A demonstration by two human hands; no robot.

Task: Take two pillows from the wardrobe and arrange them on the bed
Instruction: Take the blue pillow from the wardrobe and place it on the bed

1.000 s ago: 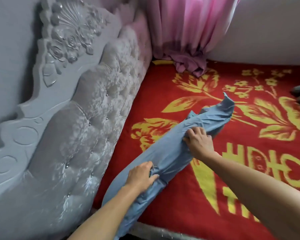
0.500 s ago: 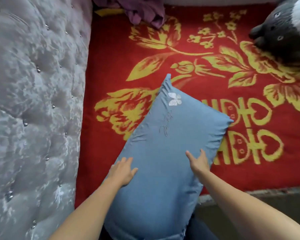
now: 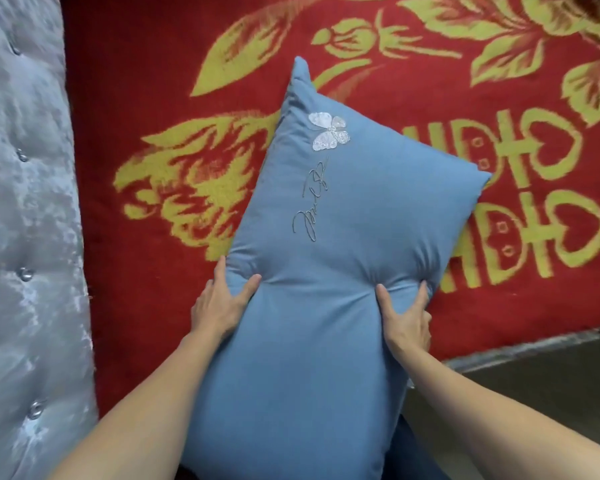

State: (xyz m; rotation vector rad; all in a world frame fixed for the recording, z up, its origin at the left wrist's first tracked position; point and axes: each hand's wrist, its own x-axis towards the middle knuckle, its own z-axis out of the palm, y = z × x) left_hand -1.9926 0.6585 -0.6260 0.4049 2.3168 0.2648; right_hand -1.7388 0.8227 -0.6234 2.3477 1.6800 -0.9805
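A blue pillow with a white butterfly patch and stitched lettering lies lengthwise over the near edge of the bed, its far end on the red and yellow blanket. My left hand squeezes its left side and my right hand squeezes its right side, pinching the pillow in at the waist. The pillow's near end hangs off the bed toward me. Only this one pillow is in view.
A grey tufted headboard with buttons runs down the left side. The bed's near edge shows at right, with dark floor below it.
The pillow went from a bunched-up roll to lying flat, face up. My hands moved from resting on top of it to gripping its two sides, and my view dropped closer.
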